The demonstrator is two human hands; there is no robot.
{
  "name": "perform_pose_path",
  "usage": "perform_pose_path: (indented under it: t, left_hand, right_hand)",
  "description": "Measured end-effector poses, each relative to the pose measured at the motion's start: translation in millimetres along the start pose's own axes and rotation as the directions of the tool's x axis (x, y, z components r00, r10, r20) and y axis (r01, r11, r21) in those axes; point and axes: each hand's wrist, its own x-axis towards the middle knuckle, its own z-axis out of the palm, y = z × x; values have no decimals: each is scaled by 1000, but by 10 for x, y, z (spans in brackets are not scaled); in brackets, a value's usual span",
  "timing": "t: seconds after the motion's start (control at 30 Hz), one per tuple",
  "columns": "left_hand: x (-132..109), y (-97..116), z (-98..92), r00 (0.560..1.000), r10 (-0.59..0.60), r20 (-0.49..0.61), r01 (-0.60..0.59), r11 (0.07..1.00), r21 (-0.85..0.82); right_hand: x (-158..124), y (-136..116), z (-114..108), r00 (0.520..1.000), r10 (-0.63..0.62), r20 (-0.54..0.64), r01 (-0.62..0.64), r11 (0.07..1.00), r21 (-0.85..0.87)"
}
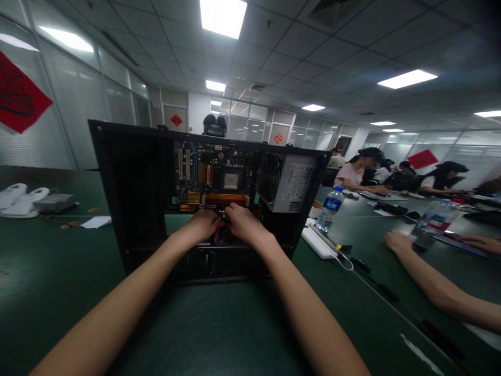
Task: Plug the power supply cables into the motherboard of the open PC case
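A black computer case stands open-sided on the green table in front of me. Inside it are the motherboard, with a square metal-topped processor, and a power supply with a fan at the upper right. Below the board's lower edge, my left hand and my right hand meet, fingers closed on a bundle of red and dark cables. The fingertips and the ends of the cables are mostly hidden.
Right of the case are a water bottle, a white power strip and cables along the table. Another person's arm rests farther right, near more bottles. A grey box and white objects lie left.
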Motion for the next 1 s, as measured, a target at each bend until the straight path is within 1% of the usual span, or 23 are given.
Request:
perform_pose_path:
  t: [0.13,0.2,0.27,0.37,0.4,0.47,0.57,0.83,1.0]
  left_hand:
    - [7,-18,17,1000,-13,-7,13,1000,17]
    - [-9,-20,13,1000,-22,-12,23,1000,20]
    - [-36,-10,-4,997,-57,-57,57,998,6]
    - [-78,17,-37,979,-131,-155,133,991,-1]
    - [-87,26,-46,976,-136,-169,138,990,-1]
    - [-98,41,-59,984,-97,-148,94,995,-23]
    - [-101,50,-61,996,-21,-81,14,996,-93]
    - [-104,-9,-7,998,64,-4,-63,986,-155]
    - [-152,3,-41,992,117,36,-108,975,-193]
  right_hand:
    - [1,-12,-20,1000,7,12,-7,1000,-14]
    - [5,-12,-28,1000,23,-1,-23,1000,-16]
    - [14,-9,-31,999,40,-35,-40,999,-17]
    - [36,-2,-26,995,51,-87,-52,999,-12]
    - [44,2,-22,994,54,-92,-54,998,-8]
    - [59,11,-12,994,66,-83,-65,998,10]
    - [74,33,6,994,96,-57,-94,995,40]
    - [96,76,48,996,90,-21,-89,995,49]
    - [97,38,13,994,109,4,-109,993,45]
